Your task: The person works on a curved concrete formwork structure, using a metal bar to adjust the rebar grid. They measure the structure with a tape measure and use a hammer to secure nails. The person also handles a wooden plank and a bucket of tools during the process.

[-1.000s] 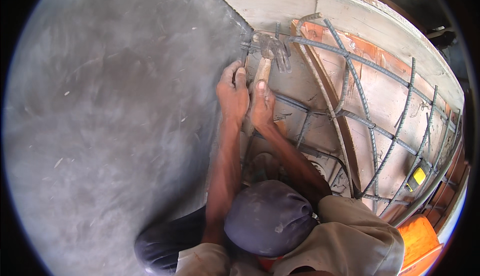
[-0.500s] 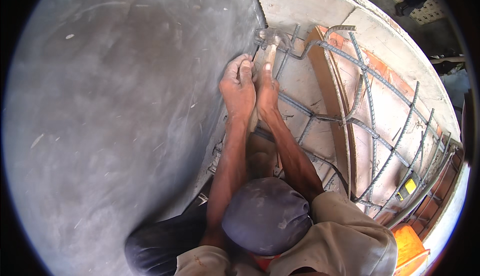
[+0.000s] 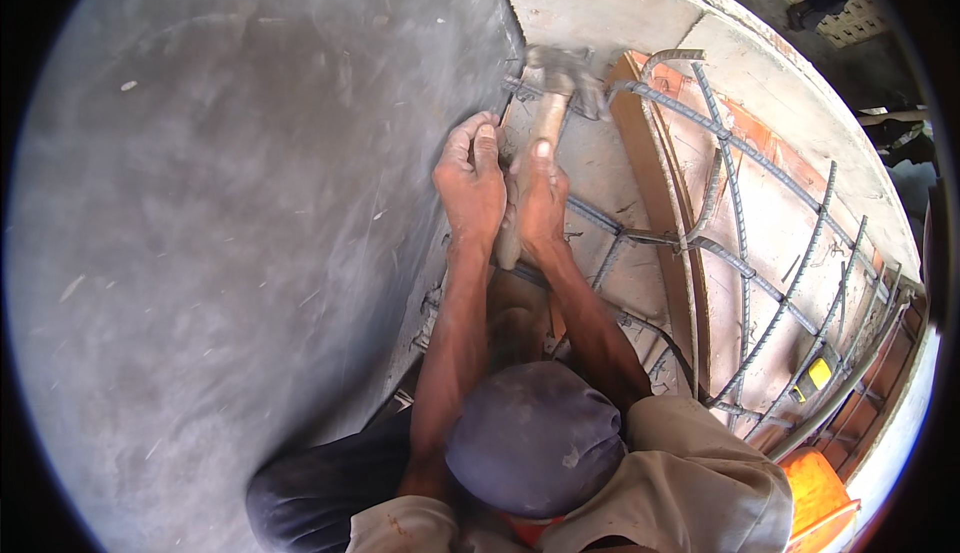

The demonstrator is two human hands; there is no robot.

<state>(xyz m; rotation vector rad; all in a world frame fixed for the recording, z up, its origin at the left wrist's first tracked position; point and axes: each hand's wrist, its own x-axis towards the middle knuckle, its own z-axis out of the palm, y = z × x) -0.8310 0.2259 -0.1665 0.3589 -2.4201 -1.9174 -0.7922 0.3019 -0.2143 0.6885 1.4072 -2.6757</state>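
Note:
My right hand [image 3: 543, 201] grips the wooden handle of a hammer [image 3: 550, 125], thumb laid along it. The hammer's metal head is smeared by motion, above the hand and close to a hooked steel bar. Just left of it, my left hand [image 3: 472, 185] is closed with its thumb up, beside the edge of a large smooth dark grey slab [image 3: 240, 213]. What its fingers pinch, if anything, is hidden. The lower end of the handle shows between my wrists.
Ribbed steel bars [image 3: 745, 268] cross in a grid on the right. A brown board [image 3: 655, 183] stands on edge among them. Farther right lies a yellow and black tape measure [image 3: 815, 378]; an orange plastic container [image 3: 820, 493] sits at lower right. A pale curved wall [image 3: 600, 3] bounds the far side.
The hammer head has moved to the right, away from the slab's edge, and is now blurred. My right hand has shifted slightly toward me; the left has barely moved.

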